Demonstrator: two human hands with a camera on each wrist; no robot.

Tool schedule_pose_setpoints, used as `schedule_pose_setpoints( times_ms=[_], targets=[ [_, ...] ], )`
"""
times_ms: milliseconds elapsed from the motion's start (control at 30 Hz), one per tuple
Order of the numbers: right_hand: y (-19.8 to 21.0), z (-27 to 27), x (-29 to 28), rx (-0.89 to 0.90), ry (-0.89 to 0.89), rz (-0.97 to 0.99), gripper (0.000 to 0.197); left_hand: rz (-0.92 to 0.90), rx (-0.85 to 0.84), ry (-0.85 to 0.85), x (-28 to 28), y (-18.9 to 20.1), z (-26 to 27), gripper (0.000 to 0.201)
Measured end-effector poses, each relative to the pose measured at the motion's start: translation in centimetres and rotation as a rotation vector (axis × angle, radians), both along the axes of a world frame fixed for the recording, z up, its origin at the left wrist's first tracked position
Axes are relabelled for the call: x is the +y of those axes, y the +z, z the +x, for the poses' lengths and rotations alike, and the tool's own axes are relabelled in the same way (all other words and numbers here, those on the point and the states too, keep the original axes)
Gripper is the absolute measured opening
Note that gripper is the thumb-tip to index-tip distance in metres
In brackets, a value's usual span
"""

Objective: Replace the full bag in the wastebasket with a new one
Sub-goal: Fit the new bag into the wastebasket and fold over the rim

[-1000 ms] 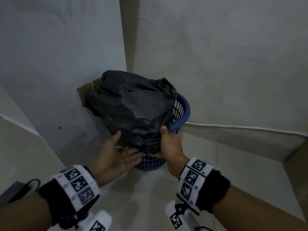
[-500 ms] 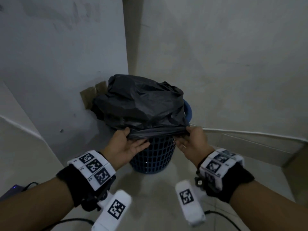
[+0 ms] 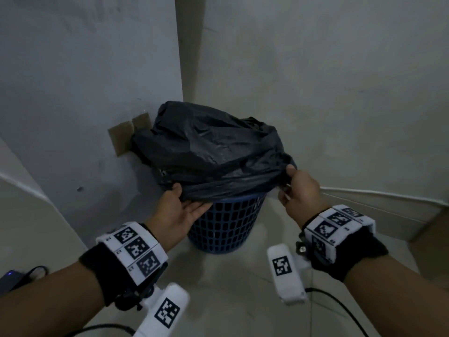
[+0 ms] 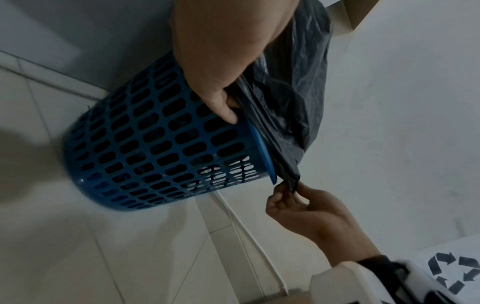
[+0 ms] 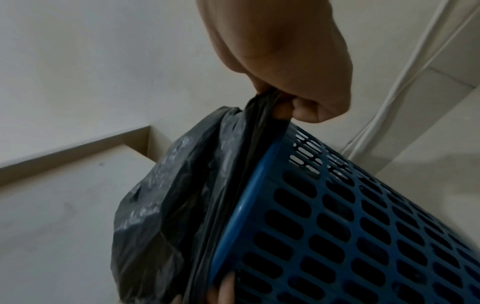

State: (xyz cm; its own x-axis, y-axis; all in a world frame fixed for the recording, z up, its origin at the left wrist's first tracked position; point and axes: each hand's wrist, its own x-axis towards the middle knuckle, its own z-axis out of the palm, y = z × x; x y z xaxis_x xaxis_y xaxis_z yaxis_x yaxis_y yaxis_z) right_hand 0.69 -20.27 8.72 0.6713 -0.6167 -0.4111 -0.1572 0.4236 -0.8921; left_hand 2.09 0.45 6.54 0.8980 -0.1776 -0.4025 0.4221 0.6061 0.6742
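Note:
A bulging black bag (image 3: 209,152) fills the blue mesh wastebasket (image 3: 226,227), which stands on the floor in a wall corner. My left hand (image 3: 189,198) pinches the bag's edge at the front left of the rim, thumb on top and fingers underneath. My right hand (image 3: 286,181) pinches the edge at the right side of the rim. The left wrist view shows the bag edge (image 4: 275,144) stretched just above the blue rim (image 4: 259,144) between both hands. In the right wrist view my right hand (image 5: 275,102) holds a gathered bunch of the black film (image 5: 182,205).
Flat cardboard (image 3: 126,137) leans on the wall behind the basket. A white cable (image 3: 376,198) runs along the right baseboard. A brown box (image 3: 432,224) stands at the far right. A dark device with a blue light (image 3: 12,280) and cables lie on the floor.
Both hands went from the bag's front to its edge at the rim. The right hand has since slid further right, pulling the edge taut between the hands.

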Motion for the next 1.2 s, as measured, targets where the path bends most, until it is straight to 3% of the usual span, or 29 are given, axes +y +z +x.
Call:
schedule_pose_setpoints(
  times_ms=[67,167,333,433,567,700,767,833,900,967,1067,1200],
  targets=[
    [-0.2,-0.1,-0.5,-0.072,-0.041,0.056,0.012,0.048,-0.029,-0.011,0.1,0.0,0.1,0.046],
    [-1.4,-0.3,-0.7,-0.12,-0.009,0.131,0.021,0.089,-0.04,0.002,0.0,-0.1,0.4,0.044],
    [-3.7,-0.5,0.2,-0.072,0.024,0.143,0.026,0.118,-0.064,-0.025,0.1,-0.4,0.1,0.044],
    [-4.5,-0.6,0.9,-0.049,0.021,0.069,0.024,0.109,-0.079,-0.042,0.7,-0.8,0.2,0.041],
    [-7.4,-1.4,0.9,0.027,0.009,-0.059,0.044,0.149,-0.096,-0.195,2.6,-2.1,-0.3,0.029],
    [-7.3,-2.9,0.9,0.046,0.048,-0.156,0.026,0.204,-0.126,-0.255,4.3,-3.5,-0.7,0.021],
    [-7.4,-3.3,1.0,0.045,0.06,-0.241,0.026,0.232,-0.138,-0.278,5.1,-3.7,-1.0,0.02],
    [-7.8,-3.5,1.3,0.048,0.112,-0.335,0.029,0.315,-0.128,-0.297,5.7,-3.9,-1.1,0.022],
    [-8.2,-3.2,1.5,0.068,0.226,-0.354,0.031,0.453,-0.117,-0.269,6.2,-4.6,-0.8,0.036],
    [-7.9,-3.0,1.5,0.111,0.323,-0.273,0.029,0.513,-0.081,-0.173,6.6,-5.2,-0.1,0.029],
    [-7.3,-2.9,0.9,0.119,0.34,-0.128,0.026,0.414,-0.022,-0.107,6.7,-5.7,0.3,0.031],
    [-5.5,-2.7,-0.2,-0.064,0.177,-0.055,0.024,0.243,0.114,-0.232,4.6,-4.6,-2.1,0.051]
  ],
)
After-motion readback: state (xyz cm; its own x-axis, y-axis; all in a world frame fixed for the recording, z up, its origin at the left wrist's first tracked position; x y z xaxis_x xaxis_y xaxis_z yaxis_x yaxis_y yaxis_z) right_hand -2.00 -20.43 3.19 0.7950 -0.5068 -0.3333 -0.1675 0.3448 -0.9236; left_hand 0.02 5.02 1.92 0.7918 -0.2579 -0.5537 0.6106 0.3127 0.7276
